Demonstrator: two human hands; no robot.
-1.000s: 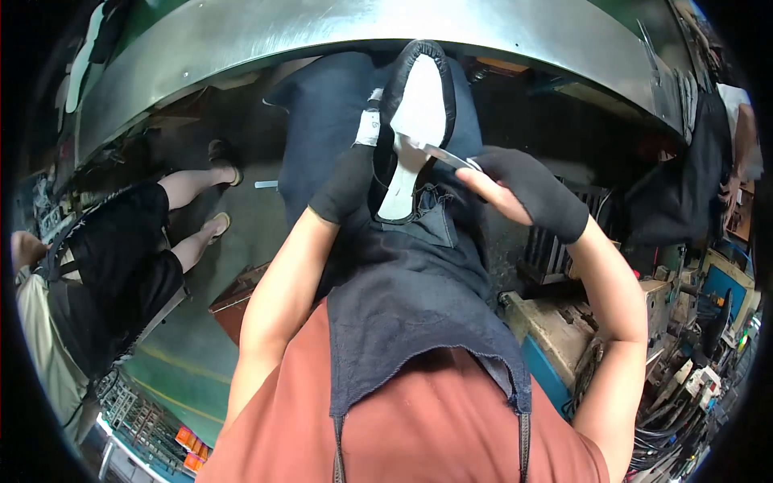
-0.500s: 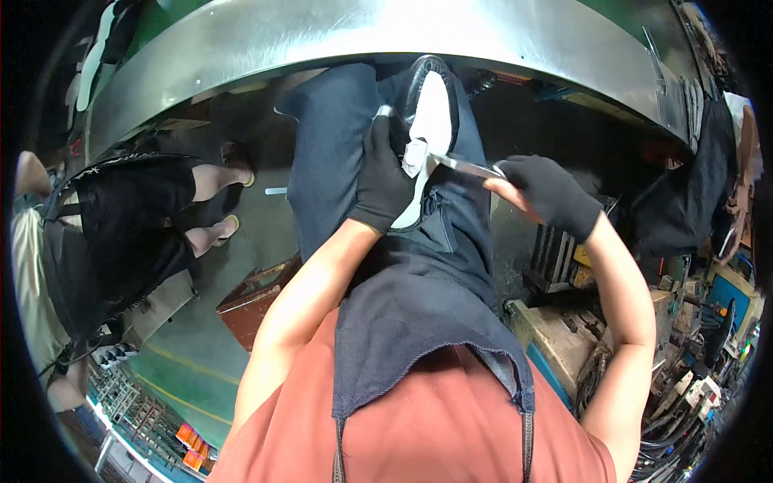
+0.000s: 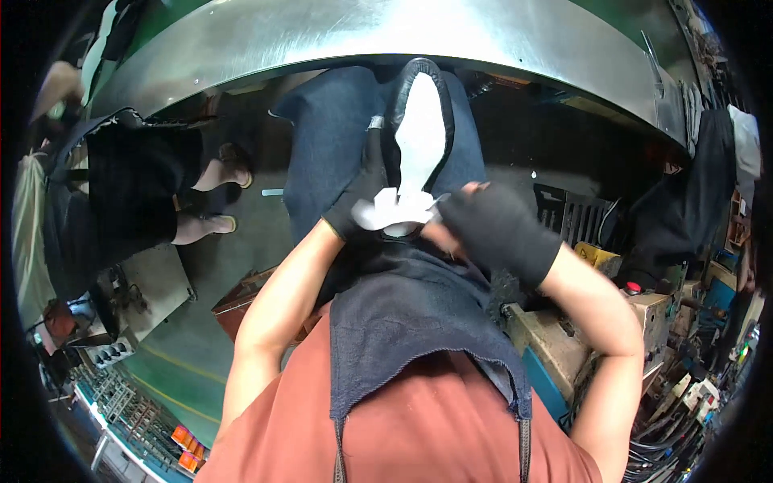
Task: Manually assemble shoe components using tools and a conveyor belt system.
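Observation:
A shoe with a black rim and a white sole side facing up rests on my lap, toe pointing away. My left hand, in a black fingerless glove with white wrapping on a fingertip, grips its left side. White, crumpled-looking material lies across the heel part between my hands; motion blurs it. My right hand, also black-gloved, is closed close to the heel's right side. A bit of grey metal shows by its fingers, but what it holds is mostly hidden.
A shiny metal bench edge curves across beyond my knees. On the left stands another person in a black apron. A reddish-brown box sits by my left arm. Machinery and cables crowd the right side.
My right hand has moved left and nearer to me, to the heel, and the metal tool it held is now mostly hidden. My left hand has slid back toward the heel.

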